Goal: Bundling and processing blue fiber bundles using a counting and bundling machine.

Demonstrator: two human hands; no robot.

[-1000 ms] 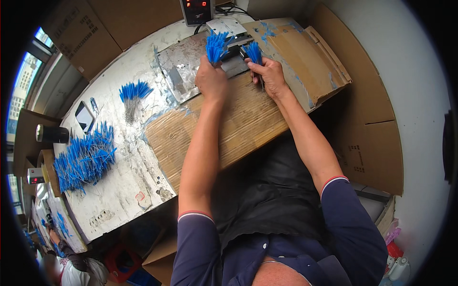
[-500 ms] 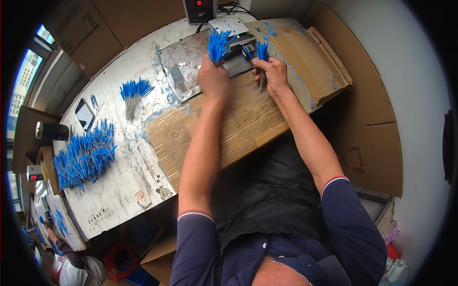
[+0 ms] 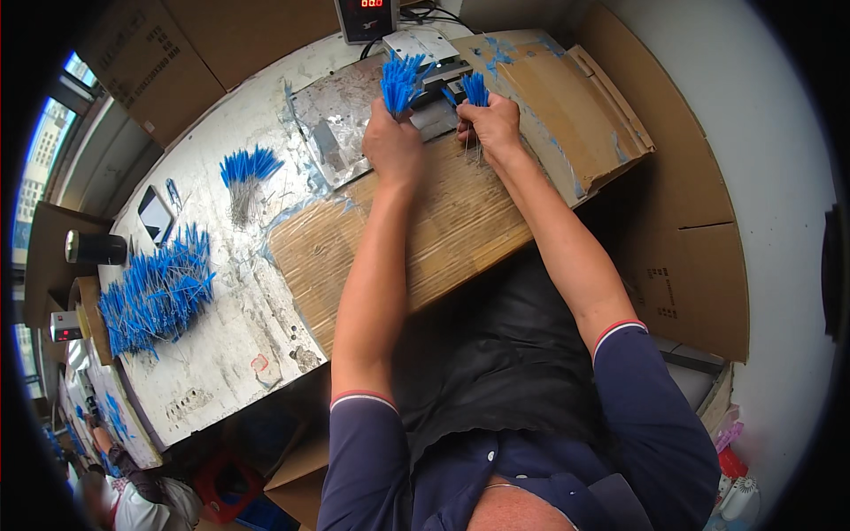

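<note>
My left hand [image 3: 392,146] is closed round a bundle of thin wires with blue ends [image 3: 400,86], the blue ends pointing up and away from me. Close by on its right, my right hand [image 3: 496,126] grips a smaller bundle of blue-ended wires [image 3: 475,88]. Thin bare stems hang below its fingers. One blue end sticks out leftward from this bundle, beside a small metal fixture [image 3: 434,81] on the bench. The grip of the left fingers is partly hidden behind the back of the hand.
A digital display box [image 3: 367,25] stands behind the fixture. Flattened cardboard [image 3: 398,239] covers the bench's front edge. To the left lie a small bundle [image 3: 251,173] and a large pile [image 3: 159,288] of blue-ended wires, a phone [image 3: 156,215] and a black cup [image 3: 96,247]. Another person [image 3: 150,496] sits lower left.
My right hand has moved a little left and away from me with its bundle, closer to the fixture. My left hand has barely shifted. The display's red digits have changed.
</note>
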